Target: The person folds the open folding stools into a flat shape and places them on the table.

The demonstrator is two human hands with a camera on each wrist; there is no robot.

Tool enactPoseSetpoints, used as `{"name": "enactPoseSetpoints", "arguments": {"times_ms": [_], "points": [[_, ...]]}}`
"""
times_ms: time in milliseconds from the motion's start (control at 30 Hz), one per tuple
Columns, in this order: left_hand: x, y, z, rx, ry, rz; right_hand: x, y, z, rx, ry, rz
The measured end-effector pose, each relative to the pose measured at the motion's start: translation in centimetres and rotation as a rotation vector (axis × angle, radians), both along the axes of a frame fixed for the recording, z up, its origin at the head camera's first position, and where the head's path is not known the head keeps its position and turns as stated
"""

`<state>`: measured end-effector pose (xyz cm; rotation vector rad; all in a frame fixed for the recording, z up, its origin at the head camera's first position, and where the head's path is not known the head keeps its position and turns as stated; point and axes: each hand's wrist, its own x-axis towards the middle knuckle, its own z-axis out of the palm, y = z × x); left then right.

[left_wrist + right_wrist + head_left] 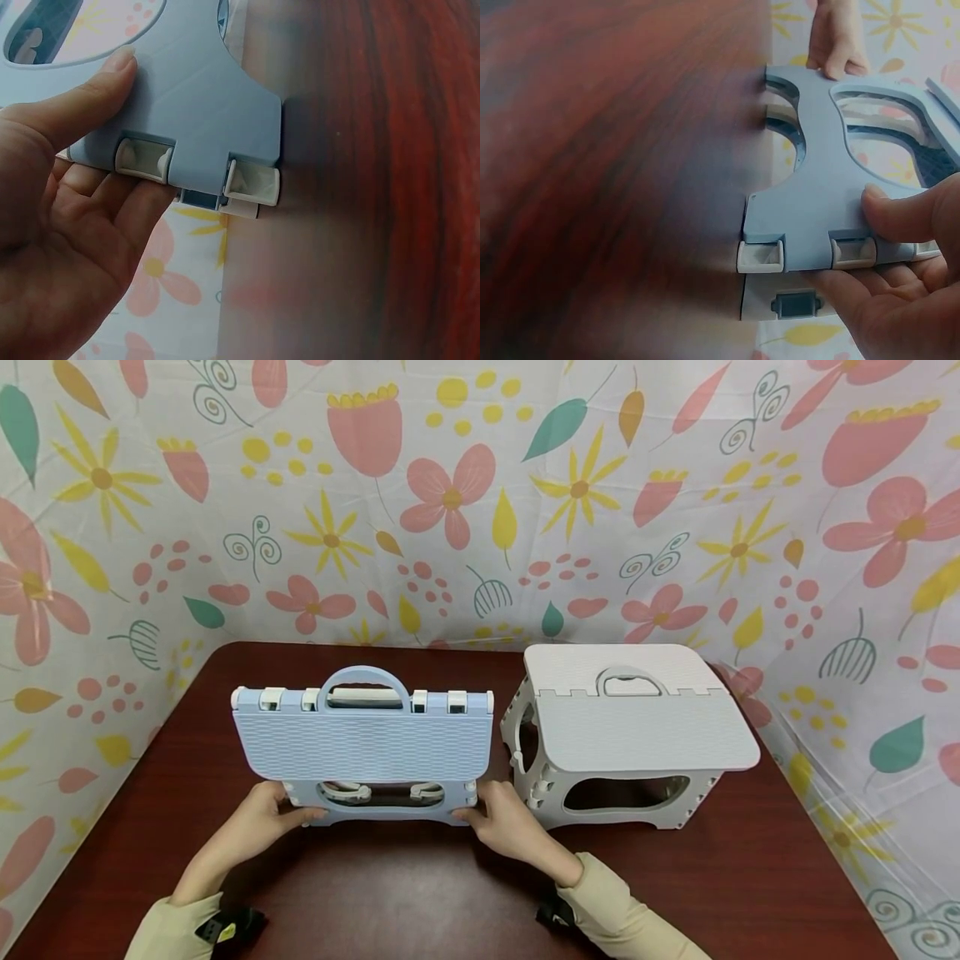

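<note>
A light blue folding step stool [363, 747], partly folded, stands upright with its handle on top. Its seat panel hangs down in front, over the upper part of the leg panel. My left hand [251, 827] pinches the lower left side of that panel, thumb [112, 79] in front and fingers behind. Opposite it, my right hand [513, 822] grips the lower right side with its thumb [892, 217] on the front face. White hinge pieces [144, 160] show along the panel edge. The feet appear to touch the table.
Right of the blue stool, an unfolded white step stool [652, 735] stands on the dark red-brown table [390, 893], close to my right hand. Behind the table hangs a flower-patterned cloth [450, 568].
</note>
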<state>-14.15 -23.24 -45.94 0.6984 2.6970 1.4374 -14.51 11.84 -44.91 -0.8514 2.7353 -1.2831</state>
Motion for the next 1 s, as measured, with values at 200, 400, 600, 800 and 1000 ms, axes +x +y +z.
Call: {"name": "enactPoseSetpoints", "arguments": {"times_ms": [200,400,600,800,1000], "points": [[0.5,0.1,0.4,-0.011,-0.028,0.067,0.2,0.1,0.2,0.001,-0.040,0.005],[1.1,0.1,1.2,-0.021,-0.081,0.161,0.4,0.1,0.5,0.036,-0.064,-0.024],[1.6,-0.3,1.5,-0.036,-0.063,0.228,0.9,0.3,0.8,0.083,0.012,-0.082],[1.7,-0.5,1.3,-0.098,0.026,0.262,1.5,0.1,1.1,0.130,0.109,-0.151],[1.4,-0.6,1.1,-0.119,0.112,0.258,1.7,-0.2,1.1,0.164,0.196,-0.193]]}}
